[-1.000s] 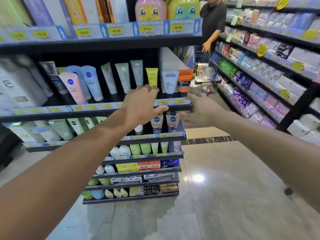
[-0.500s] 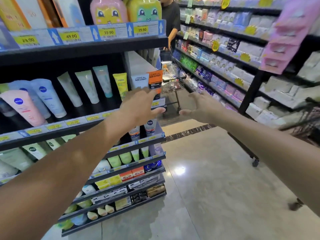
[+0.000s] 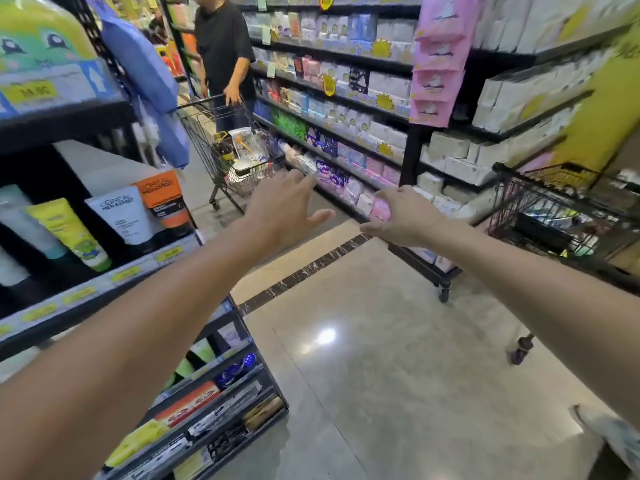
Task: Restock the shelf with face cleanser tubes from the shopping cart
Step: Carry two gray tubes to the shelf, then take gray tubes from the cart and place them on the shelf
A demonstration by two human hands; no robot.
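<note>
Both hands out over aisle, holding nothing
L hand (image 3: 284,206) & R hand (image 3: 401,216) mid-frame, fingers relaxed; shelf (image 3: 104,271) w/ tubes (image 3: 121,216) at left, cart (image 3: 561,216) at right edge

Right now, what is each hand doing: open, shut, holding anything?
Left hand: open, fingers spread, holding nothing.
Right hand: open, holding nothing.

A single wide-angle camera sits on the person's head and looks forward and down along a shop aisle. Both forearms reach in from the bottom corners toward the frame's centre. The near shelf (image 3: 104,282) fills the left edge at close range; the floor (image 3: 398,358) spreads across the lower middle, and a shopping cart (image 3: 561,209) sits at the right edge.
</note>
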